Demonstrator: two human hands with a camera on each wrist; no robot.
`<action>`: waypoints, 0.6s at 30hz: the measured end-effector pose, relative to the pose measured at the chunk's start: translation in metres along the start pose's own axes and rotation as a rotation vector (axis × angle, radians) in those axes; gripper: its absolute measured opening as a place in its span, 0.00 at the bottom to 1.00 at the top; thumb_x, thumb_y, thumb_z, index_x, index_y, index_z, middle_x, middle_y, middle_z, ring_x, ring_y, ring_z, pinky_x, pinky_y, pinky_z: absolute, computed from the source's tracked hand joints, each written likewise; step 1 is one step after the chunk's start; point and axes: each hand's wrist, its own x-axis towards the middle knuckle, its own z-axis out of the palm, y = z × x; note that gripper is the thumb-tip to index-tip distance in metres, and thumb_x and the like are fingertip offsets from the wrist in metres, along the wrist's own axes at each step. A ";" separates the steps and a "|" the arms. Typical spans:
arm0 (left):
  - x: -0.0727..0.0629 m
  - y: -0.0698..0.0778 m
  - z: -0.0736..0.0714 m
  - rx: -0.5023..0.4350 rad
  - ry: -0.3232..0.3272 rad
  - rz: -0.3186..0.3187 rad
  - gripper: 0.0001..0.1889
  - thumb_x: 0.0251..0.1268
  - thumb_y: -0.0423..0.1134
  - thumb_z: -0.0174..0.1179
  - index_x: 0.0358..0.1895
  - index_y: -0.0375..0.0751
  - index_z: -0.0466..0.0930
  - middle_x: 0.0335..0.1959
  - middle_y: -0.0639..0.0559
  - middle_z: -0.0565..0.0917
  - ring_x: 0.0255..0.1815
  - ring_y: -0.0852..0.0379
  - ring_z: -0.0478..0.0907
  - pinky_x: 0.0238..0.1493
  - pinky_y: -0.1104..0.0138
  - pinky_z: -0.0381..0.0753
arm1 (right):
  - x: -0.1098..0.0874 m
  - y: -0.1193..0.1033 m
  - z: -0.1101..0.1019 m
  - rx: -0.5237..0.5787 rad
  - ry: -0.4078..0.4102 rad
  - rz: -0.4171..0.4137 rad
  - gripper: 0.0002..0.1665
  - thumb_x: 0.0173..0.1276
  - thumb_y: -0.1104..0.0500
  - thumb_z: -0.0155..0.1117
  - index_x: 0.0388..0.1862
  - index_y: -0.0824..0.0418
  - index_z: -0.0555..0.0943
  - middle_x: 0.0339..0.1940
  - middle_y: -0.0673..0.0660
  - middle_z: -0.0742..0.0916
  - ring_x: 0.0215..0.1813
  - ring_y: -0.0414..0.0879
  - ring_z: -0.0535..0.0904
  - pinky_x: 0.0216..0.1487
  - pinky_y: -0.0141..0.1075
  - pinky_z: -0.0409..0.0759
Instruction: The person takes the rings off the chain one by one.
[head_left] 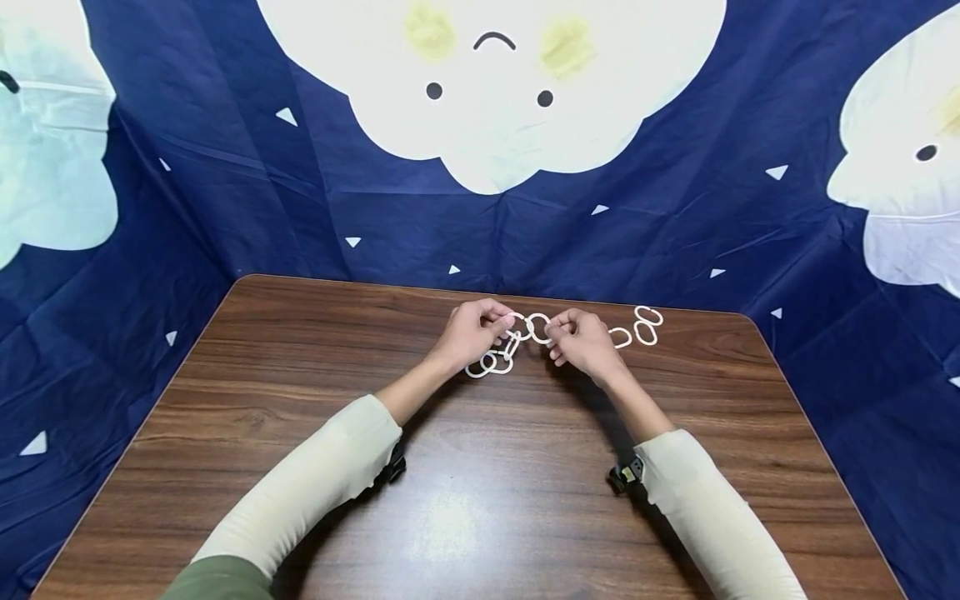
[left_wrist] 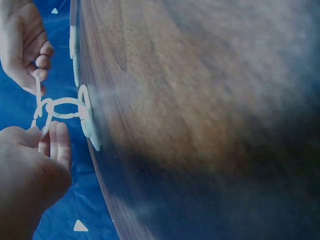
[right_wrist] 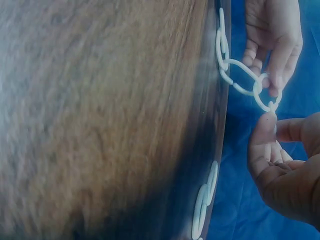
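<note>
Near the table's far edge, my left hand [head_left: 467,335] pinches a white plastic chain link at the upper end of a short chain [head_left: 512,346]. The chain's lower links [head_left: 501,370] rest on the wood. My right hand [head_left: 587,343] pinches another white link [head_left: 538,315] between thumb and forefinger. This link meets the left-hand one; whether the two are fully hooked I cannot tell. In the right wrist view, the chain [right_wrist: 243,67] slopes from the tabletop up to both hands. Fingertips cover part of each held link in the left wrist view.
To the right of my right hand, a white link [head_left: 621,344] and two more links [head_left: 645,334] lie close together on the brown wooden table [head_left: 450,450]. A dark blue cloth [head_left: 525,242] with cloud faces stands behind and at both sides.
</note>
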 end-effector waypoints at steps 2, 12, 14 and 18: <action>-0.001 0.000 0.000 0.005 0.005 0.014 0.10 0.84 0.38 0.68 0.55 0.34 0.91 0.43 0.38 0.95 0.41 0.40 0.94 0.42 0.65 0.93 | 0.000 0.000 0.001 0.011 0.015 -0.002 0.09 0.82 0.64 0.63 0.51 0.70 0.84 0.31 0.56 0.89 0.25 0.40 0.85 0.29 0.33 0.89; -0.007 0.001 0.001 0.073 0.032 0.125 0.08 0.82 0.39 0.70 0.52 0.38 0.93 0.43 0.43 0.96 0.38 0.56 0.91 0.42 0.72 0.86 | 0.001 -0.003 0.008 0.110 0.046 0.016 0.08 0.81 0.66 0.62 0.52 0.70 0.82 0.28 0.51 0.87 0.23 0.38 0.84 0.27 0.32 0.88; -0.007 0.001 0.002 0.088 0.039 0.139 0.08 0.82 0.39 0.70 0.51 0.39 0.93 0.42 0.46 0.96 0.38 0.59 0.89 0.42 0.71 0.85 | 0.001 -0.004 0.009 0.133 0.050 0.024 0.08 0.81 0.66 0.62 0.52 0.70 0.82 0.27 0.50 0.87 0.23 0.38 0.84 0.27 0.32 0.88; -0.008 0.003 0.003 0.115 0.042 0.158 0.07 0.81 0.38 0.70 0.50 0.39 0.93 0.42 0.47 0.96 0.37 0.61 0.87 0.43 0.70 0.86 | 0.002 -0.006 0.011 0.177 0.052 0.024 0.08 0.81 0.66 0.62 0.52 0.70 0.81 0.28 0.51 0.88 0.22 0.37 0.84 0.27 0.31 0.88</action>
